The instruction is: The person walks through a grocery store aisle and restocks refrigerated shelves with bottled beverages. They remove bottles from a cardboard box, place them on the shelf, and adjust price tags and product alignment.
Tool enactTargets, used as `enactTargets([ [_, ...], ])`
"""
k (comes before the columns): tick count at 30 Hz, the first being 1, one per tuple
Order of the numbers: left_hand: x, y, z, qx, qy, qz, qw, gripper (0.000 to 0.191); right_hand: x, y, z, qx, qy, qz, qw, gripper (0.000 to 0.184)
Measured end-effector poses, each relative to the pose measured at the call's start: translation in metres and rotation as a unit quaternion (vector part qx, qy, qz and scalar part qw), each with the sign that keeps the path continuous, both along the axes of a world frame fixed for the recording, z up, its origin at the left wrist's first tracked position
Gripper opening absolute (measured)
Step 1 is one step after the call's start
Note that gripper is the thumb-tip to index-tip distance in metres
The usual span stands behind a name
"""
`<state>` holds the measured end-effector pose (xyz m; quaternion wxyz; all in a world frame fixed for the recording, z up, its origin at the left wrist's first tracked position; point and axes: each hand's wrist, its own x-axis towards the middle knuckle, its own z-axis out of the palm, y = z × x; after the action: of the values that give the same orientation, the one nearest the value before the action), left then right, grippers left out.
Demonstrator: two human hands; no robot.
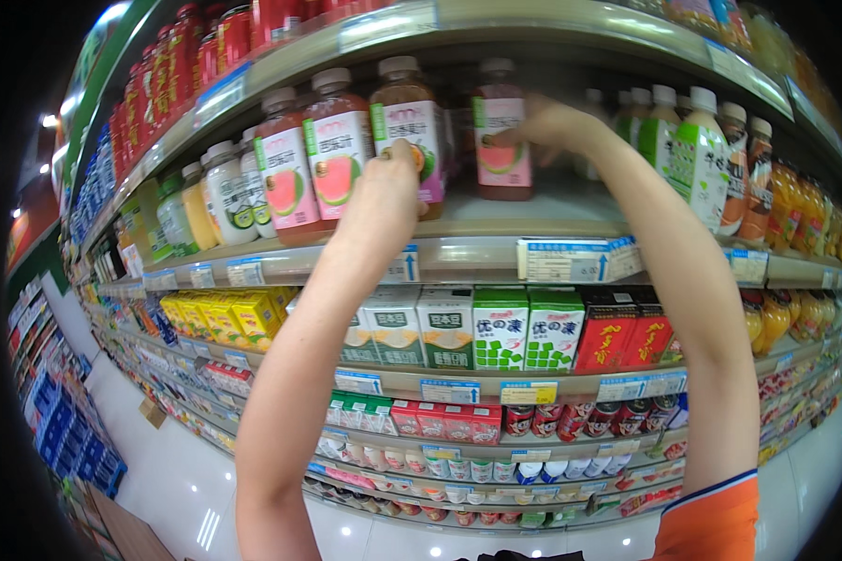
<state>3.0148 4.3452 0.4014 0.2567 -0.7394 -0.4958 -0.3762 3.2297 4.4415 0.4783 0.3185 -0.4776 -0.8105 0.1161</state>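
Note:
My left hand (pixel 391 188) is closed around the lower front of a plastic juice bottle (pixel 405 112) with passion fruit pictured on its label, at the front of the shelf. To its left stand two pink juice bottles (pixel 337 154) with cut guava on their labels. Another guava juice bottle (pixel 503 168) is upright, apart on the right. My right hand (pixel 544 133), blurred, is at that bottle's right side with a finger or thumb across its label; whether it grips is unclear. Deeper bottles are in shadow.
The metal shelf edge (pixel 463 251) carries price tags. White-capped bottles (pixel 698 158) stand at right and white bottles (pixel 228 196) at left. Drink cartons (pixel 502 329) line the shelf below. Red cans (pixel 235 35) sit above. A tiled aisle floor (pixel 175 477) lies lower left.

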Motion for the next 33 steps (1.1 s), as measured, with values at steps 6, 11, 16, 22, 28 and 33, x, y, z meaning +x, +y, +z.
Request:
enactTargets([
  [6, 0.004, 0.01, -0.001, -0.014, 0.002, 0.015, 1.0, 0.033, 0.027, -0.028, -0.003, 0.011, 0.045, 0.015, 0.999, 0.07],
  [11, 0.003, 0.017, 0.001, -0.024, -0.042, 0.036, 0.998, 0.038, 0.036, -0.041, -0.008, 0.033, 0.09, 0.075, 0.992, 0.071],
  [16, -0.012, -0.014, -0.005, 0.137, -0.037, -0.058, 0.988, 0.026, 0.036, -0.064, -0.015, 0.232, 0.023, 0.111, 0.966, 0.07],
  [22, -0.087, -0.043, -0.001, 0.112, -0.141, 0.002, 0.984, 0.027, 0.012, -0.096, -0.034, 0.323, -0.01, 0.225, 0.919, 0.068],
  [28, -0.073, -0.014, -0.006, 0.047, -0.093, 0.013, 0.995, 0.028, -0.033, -0.113, -0.046, 0.392, 0.036, 0.287, 0.873, 0.073],
  [33, -0.084, 0.032, -0.019, 0.071, -0.095, -0.005, 0.993, 0.014, -0.07, -0.117, -0.06, 0.477, 0.091, 0.268, 0.832, 0.073],
])
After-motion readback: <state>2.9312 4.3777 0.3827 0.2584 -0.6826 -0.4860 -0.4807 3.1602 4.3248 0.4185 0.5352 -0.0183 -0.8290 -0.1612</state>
